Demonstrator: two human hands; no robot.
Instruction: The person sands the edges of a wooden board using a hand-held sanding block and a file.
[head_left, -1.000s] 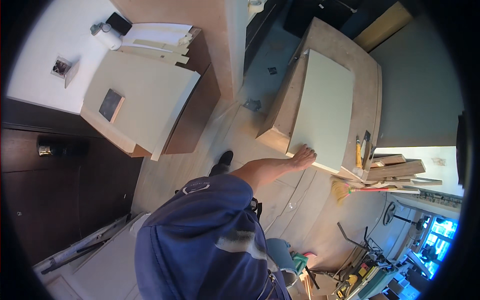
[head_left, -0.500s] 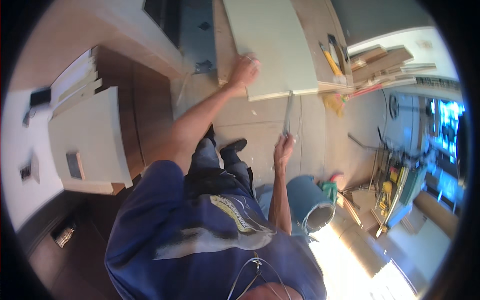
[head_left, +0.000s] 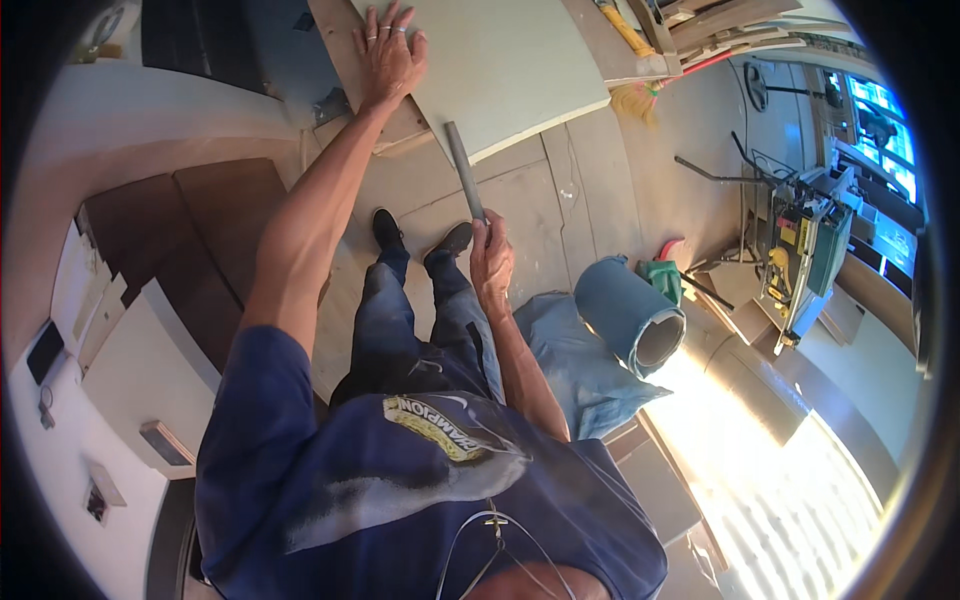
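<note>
A wide pale board (head_left: pixel 510 65) lies on a wooden workbench (head_left: pixel 405 130) in front of me, its near edge facing me. My left hand (head_left: pixel 390 68) rests at the board's left edge, fingers spread and pointing away from me. In my right hand (head_left: pixel 492 262) is a long grey file (head_left: pixel 463 165), gripped at its lower end. The file points up and a little left, its tip beside the board's near left corner. Whether the tip touches the board I cannot tell.
A yellow-handled tool (head_left: pixel 628 30) lies on the bench's right side, near a broom (head_left: pixel 637 100). A blue bin (head_left: pixel 625 300) lies on its side to my right, beside blue sheeting (head_left: pixel 575 355). Farther right stands a table machine (head_left: pixel 800 250). Brown panels (head_left: pixel 180 215) are at left.
My left hand has shifted to the board's left edge and its fingers have spread. My right hand has carried the file from the near edge's right part toward the left corner. The view has turned.
</note>
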